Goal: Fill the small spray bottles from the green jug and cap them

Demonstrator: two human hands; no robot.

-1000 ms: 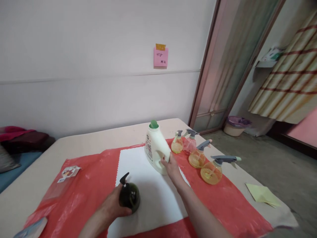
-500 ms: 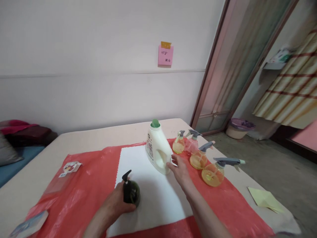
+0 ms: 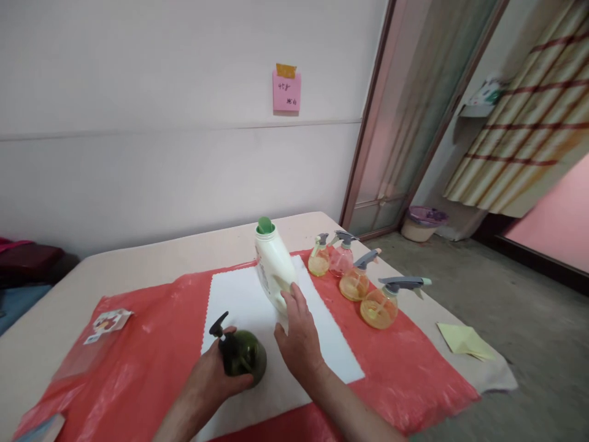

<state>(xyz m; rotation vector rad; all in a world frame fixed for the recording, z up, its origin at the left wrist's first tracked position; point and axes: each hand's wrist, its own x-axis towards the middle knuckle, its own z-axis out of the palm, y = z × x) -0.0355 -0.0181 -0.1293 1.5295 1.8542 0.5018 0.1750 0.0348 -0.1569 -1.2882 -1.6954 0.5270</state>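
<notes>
White jug [image 3: 275, 263], 12 o'clock: a knock from the right hand [image 3: 301, 344], spread beside it, contact unclear, could topple it. Dark pump bottle [image 3: 247, 354], 7 o'clock from the jug: pressed between thumb and fingers of the left hand [image 3: 208, 382]; a slack grip could tip it. Green insert [image 3: 265, 225], in jug mouth: tilting could dislodge it.

Pale surface [image 3: 138, 264], likely a table | red plastic sheet [image 3: 151, 344] | yellow paper [image 3: 464, 341] near right edge

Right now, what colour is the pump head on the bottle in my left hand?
The pump head is black; it shows best in the head view.
</notes>
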